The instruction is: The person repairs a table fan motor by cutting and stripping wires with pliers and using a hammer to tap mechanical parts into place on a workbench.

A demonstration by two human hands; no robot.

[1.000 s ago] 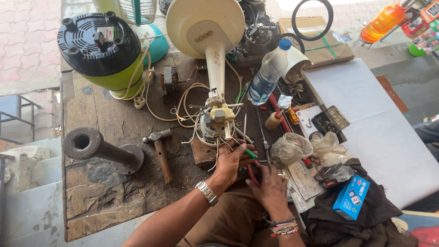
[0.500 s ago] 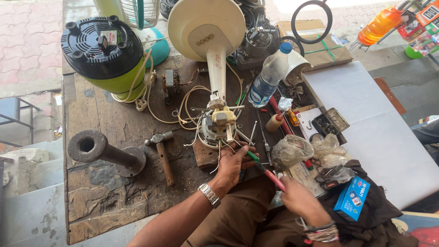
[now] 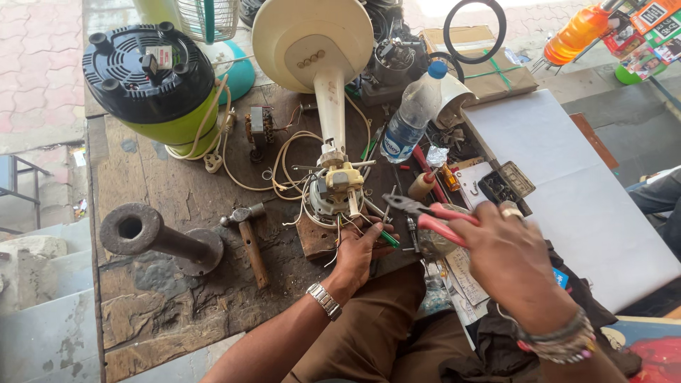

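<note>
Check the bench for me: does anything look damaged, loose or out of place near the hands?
Yes. The fan motor lies stripped of its housing, loose wires spilling across the worn wooden bench. The left hand holds wires at its base; the right hand holds red-handled pliers above. The fan's cream base lies tipped over.

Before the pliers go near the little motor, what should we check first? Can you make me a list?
1. Right hand grips the red-handled pliers firmly: ok.
2. Pliers' tips are open enough to grab a wire: cannot tell.
3. Left hand is at the wires below the fan motor, beside a green-handled tool: ok.
4. Fingers are out of the pliers' way: ok, the tips are off to the side.
5. Loose cream cable lies clear of the motor: not ok, it loops right beside it.
6. Power is off: cannot tell; a plug lies on the bench.
</note>
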